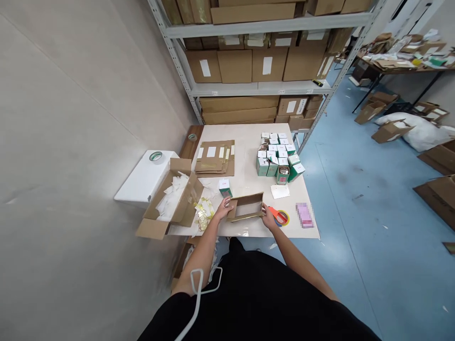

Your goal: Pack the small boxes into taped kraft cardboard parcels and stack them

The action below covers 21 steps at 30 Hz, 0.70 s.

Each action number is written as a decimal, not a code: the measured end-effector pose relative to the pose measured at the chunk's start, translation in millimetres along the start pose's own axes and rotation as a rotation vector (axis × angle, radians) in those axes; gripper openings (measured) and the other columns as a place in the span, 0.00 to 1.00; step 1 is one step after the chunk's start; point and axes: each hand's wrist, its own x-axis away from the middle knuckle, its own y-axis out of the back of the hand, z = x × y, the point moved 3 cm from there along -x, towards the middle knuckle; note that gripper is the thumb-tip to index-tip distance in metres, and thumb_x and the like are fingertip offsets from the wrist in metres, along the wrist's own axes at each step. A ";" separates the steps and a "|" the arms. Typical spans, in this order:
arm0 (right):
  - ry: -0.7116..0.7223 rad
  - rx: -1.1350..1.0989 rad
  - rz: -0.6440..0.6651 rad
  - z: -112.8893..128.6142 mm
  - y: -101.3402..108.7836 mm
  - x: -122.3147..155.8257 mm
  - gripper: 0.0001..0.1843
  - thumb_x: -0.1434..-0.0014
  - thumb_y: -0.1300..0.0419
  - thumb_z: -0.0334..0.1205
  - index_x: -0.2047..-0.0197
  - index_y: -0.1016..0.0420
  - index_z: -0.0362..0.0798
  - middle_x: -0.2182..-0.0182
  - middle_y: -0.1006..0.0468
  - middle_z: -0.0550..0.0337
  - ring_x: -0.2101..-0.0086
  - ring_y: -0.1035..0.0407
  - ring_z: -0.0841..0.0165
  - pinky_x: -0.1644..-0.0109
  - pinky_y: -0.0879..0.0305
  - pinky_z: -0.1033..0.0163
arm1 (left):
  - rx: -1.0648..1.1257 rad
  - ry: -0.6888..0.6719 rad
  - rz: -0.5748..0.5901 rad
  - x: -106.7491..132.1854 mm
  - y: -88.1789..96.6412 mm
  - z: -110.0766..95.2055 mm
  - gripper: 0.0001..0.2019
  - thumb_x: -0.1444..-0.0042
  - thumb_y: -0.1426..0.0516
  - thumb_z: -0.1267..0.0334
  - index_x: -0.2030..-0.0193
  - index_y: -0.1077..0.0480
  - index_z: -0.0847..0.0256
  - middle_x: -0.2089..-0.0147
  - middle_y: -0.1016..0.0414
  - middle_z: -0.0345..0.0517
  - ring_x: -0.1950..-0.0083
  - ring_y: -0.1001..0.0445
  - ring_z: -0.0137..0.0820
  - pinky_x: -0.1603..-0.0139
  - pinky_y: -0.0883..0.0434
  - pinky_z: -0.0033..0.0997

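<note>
Squarely, we grasp a shallow, rectangular brown cardboard box [249, 199] by its two ends, our left hand [224, 208] curled around one and our right hand [268, 218] clasping the other, near the front edge of a pale, smooth bench [245, 137]. Its thin walls are plain and matte, with straight, narrow rims; inside shows a paler surface, and we cannot tell whether that is its base or the benchtop.

Just beyond our left hand stands a small white-and-green cuboid carton [225, 188]; at our right lies a ring-shaped yellow-rimmed roll [283, 218], partly covered by a bright orange object [273, 212]. Crinkled, shiny gold wrapping [203, 219] sits at left, beside an open brown carton stuffed with crumpled white paper [173, 196]. Behind, we see flattened brown cardboard sheets [215, 163] and tightly clustered white-and-green cartons [272, 161].
</note>
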 end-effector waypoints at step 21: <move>-0.041 0.185 -0.021 1.8 21.6 25.0 0.24 0.36 0.42 0.59 0.49 0.23 0.48 0.53 0.19 0.51 0.51 0.26 0.58 0.44 0.29 0.52 | -0.103 -0.044 -0.122 -2.0 -3.2 -3.2 0.26 0.47 0.39 0.69 0.40 0.26 0.53 0.33 0.28 0.51 0.38 0.26 0.39 0.40 0.26 0.39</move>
